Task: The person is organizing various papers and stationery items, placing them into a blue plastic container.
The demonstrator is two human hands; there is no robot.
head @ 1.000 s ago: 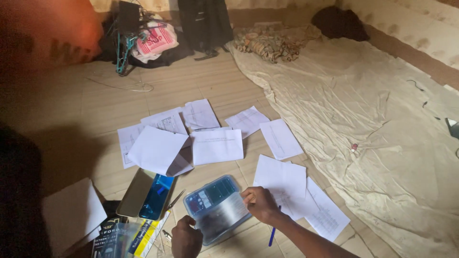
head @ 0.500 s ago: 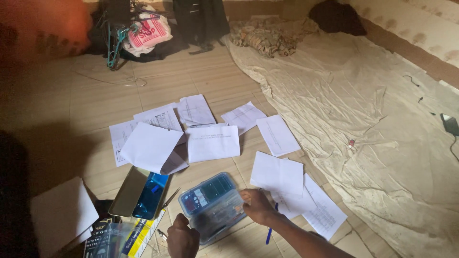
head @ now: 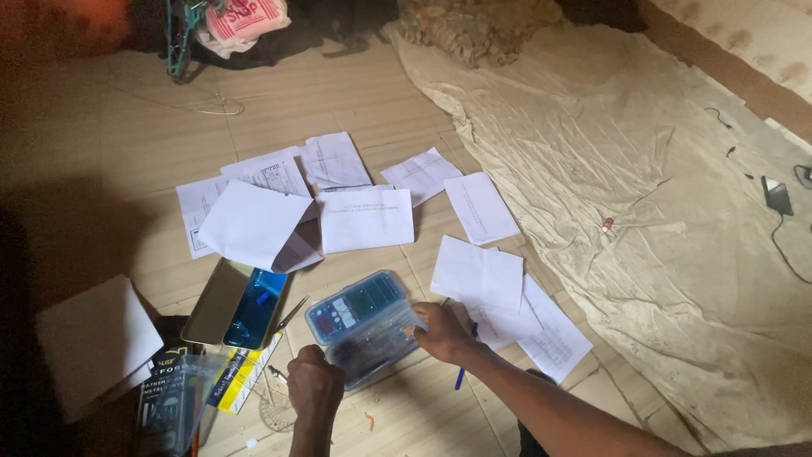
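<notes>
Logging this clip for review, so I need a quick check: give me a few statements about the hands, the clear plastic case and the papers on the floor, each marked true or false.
1. Both hands touch the clear plastic case. True: the left hand is at its near corner and the right hand at its right edge.
2. The case rests on the cream bedsheet. False: it lies on the tiled floor, left of the sheet.
3. Loose white papers lie spread beyond the case. True.
4. The right hand holds the blue pen. False: the pen lies on the floor beside the right wrist.
5. An open metal tin lies left of the case. True.
</notes>
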